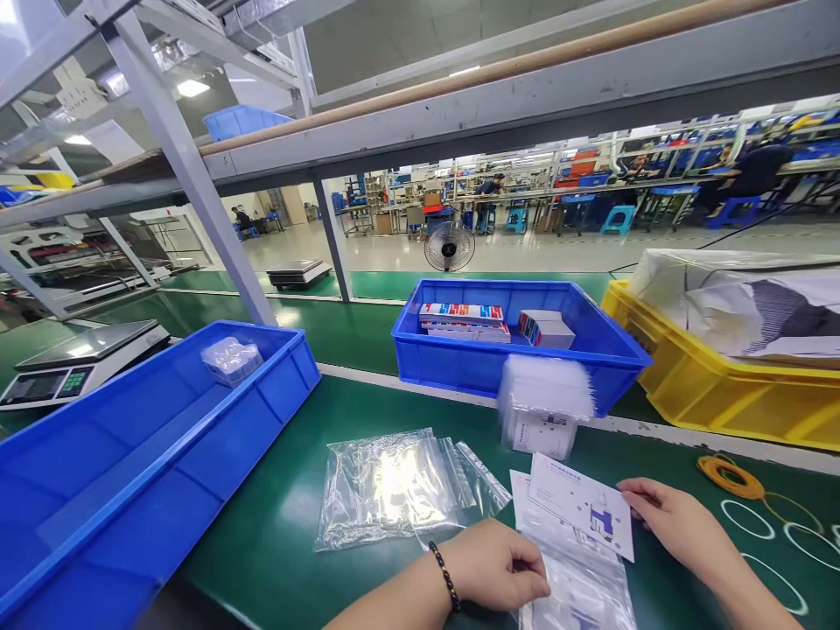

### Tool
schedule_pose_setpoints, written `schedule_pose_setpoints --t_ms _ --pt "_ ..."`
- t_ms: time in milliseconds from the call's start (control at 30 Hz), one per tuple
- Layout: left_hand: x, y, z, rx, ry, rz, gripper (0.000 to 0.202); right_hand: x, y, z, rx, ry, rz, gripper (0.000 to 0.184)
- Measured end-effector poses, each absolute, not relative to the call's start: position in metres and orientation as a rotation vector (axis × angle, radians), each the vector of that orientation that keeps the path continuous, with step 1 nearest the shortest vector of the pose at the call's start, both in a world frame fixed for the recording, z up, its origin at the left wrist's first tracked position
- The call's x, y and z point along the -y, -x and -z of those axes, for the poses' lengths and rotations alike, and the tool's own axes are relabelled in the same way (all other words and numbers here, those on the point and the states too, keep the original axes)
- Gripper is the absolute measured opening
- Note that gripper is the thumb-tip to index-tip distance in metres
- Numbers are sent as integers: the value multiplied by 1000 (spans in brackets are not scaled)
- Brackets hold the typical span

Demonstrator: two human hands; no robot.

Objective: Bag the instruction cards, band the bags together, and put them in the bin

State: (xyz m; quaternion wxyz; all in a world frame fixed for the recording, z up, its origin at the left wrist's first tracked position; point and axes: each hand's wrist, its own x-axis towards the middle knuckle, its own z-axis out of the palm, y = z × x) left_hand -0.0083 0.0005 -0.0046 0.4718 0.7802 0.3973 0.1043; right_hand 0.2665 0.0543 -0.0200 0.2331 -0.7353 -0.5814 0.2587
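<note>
My right hand [675, 525] pinches the right edge of a white printed card [581, 503] with a purple picture on it. The card lies partly over another printed sheet and a clear plastic bag [581, 586] at the front of the bench. My left hand [495, 564], with a beaded bracelet at the wrist, is closed at the bag's left edge; its fingertips are partly hidden. To its left lies a pile of clear zip bags [387, 481]. Behind the card stands a stack of bagged printed cards [546, 407], slightly blurred.
A blue bin [446, 363] holding printed boxes stands behind the stack. On the left is a long blue bin [216, 446] with a small clear package, beside a scale [85, 359]. A yellow crate [741, 394], orange bands [728, 477] and white rings [748, 518] are at right.
</note>
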Motion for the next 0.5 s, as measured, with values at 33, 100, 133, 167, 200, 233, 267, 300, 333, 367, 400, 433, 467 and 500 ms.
schedule_pose_setpoints --t_ms 33,100,133,167,200,233,267,300,333,367,400,433,467,500 --pt "0 8 4 -970 -1910 -250 11 -55 -268 22 1588 2045 -702 22" --pt "0 8 3 -970 -1918 -242 11 -56 -270 23 1582 2074 -686 23" --pt "0 8 2 -970 -1927 -238 11 -56 -270 24 1585 2083 -684 24" --pt "0 8 2 -968 -1935 -233 10 -56 -271 25 1589 2087 -684 27" --pt "0 8 2 -967 -1941 -227 10 -56 -272 27 1595 2087 -689 29" --pt "0 8 1 -967 -1947 -221 10 -56 -273 28 1603 2085 -698 31" --pt "0 8 0 -965 -1952 -215 9 -56 -274 30 1609 2080 -713 33" --pt "0 8 -1 -962 -1956 -209 9 -56 -275 31 1616 2075 -731 33" --pt "0 8 -2 -962 -1961 -206 9 -56 -275 31 1620 2071 -747 34" --pt "0 8 -3 -961 -1969 -204 9 -56 -275 31 1623 2073 -756 34" --pt "0 8 -4 -959 -1977 -201 8 -55 -273 30 1628 2086 -756 35" --pt "0 8 -5 -957 -1983 -196 8 -55 -272 28 1640 2107 -741 37" --pt "0 8 -6 -956 -1986 -191 8 -54 -269 26 1664 2127 -720 40" --pt "0 8 -6 -958 -1989 -184 8 -52 -266 23 1703 2143 -701 44"
